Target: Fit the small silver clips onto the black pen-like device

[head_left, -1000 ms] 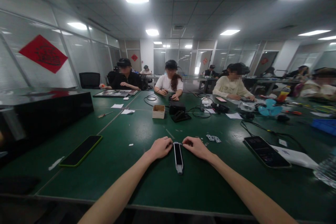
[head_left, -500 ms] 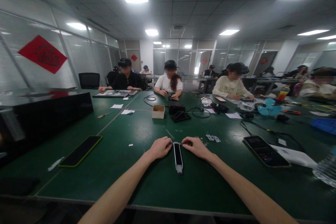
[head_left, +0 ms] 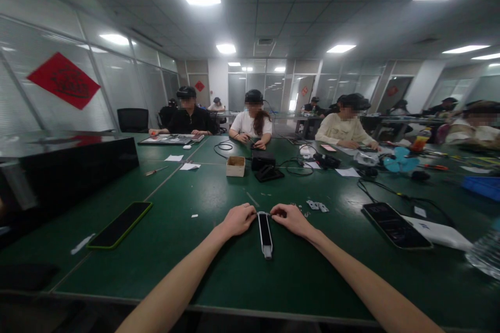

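A slim, long device [head_left: 266, 234] with a white frame and a dark face lies on the green table in front of me, its narrow end towards me. To the left of its far end is my left hand [head_left: 239, 219], fingers curled and pinched together. My right hand [head_left: 291, 219] mirrors it on the right, thumb and fingertips closed. Both sets of fingertips meet the device's far corners or something tiny beside them; what they pinch is too small to make out. Small grey metal parts [head_left: 317, 206] and tiny loose bits lie right of my right hand.
A green-edged phone [head_left: 120, 225] lies left; another phone [head_left: 396, 225] rests by a white packet [head_left: 439, 232] at right. Further off are a small box [head_left: 235, 166], a black stand [head_left: 269, 173], cables and a blue fan [head_left: 401, 159]. People sit across the table [head_left: 175, 270].
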Tool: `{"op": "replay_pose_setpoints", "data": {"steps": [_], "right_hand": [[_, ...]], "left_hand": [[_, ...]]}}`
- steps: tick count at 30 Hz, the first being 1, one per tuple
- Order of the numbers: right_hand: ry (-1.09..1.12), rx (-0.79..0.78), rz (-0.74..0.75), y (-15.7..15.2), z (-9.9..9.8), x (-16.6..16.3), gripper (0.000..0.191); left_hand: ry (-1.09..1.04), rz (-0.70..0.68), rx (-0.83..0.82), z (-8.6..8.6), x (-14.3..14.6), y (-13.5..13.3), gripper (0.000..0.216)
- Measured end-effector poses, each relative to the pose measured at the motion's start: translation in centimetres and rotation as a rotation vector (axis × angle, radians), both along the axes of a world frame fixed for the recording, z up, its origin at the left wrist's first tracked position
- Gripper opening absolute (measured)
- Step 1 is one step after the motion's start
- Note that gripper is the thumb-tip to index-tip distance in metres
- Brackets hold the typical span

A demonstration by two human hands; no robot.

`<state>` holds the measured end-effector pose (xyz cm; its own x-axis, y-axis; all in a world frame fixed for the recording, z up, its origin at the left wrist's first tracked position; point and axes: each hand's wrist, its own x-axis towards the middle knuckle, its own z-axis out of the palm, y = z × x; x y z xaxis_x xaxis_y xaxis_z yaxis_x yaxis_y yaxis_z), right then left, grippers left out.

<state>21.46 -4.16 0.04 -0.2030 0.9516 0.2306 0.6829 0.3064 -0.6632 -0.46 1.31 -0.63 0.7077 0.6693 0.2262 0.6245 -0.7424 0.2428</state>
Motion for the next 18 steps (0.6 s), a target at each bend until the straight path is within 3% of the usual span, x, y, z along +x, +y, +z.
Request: {"op": "replay_pose_setpoints", "data": {"steps": [18], "right_hand": [[0.03,-0.039,0.05,0.03,0.06,0.3,0.019]], "left_hand": [[0.01,0.002,-0.017,0.43,-0.02,-0.32,0.018]]}}
